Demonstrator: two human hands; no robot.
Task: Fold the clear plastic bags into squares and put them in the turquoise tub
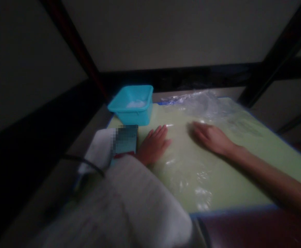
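My left hand point(154, 144) lies palm down with its fingers stretched out, on a clear plastic sheet point(202, 177) spread over the yellow-green tabletop point(264, 179). To its right, my right hand point(212, 137) is low over the same sheet, at about the same distance from me. Motion smears its fingers, which look bent, and I cannot see anything in them. Past the hands, crumpled clear plastic point(204, 103) lies along the table's far edge.
A turquoise plastic basin point(133, 110) with something whitish inside stands at the far left. Just left of my left hand is a dark teal box-like object point(127, 141), partly pixelated, near white material point(98, 148). Pale cloth point(150, 196) fills the near left. Dark frame bars point(277, 55) border the table.
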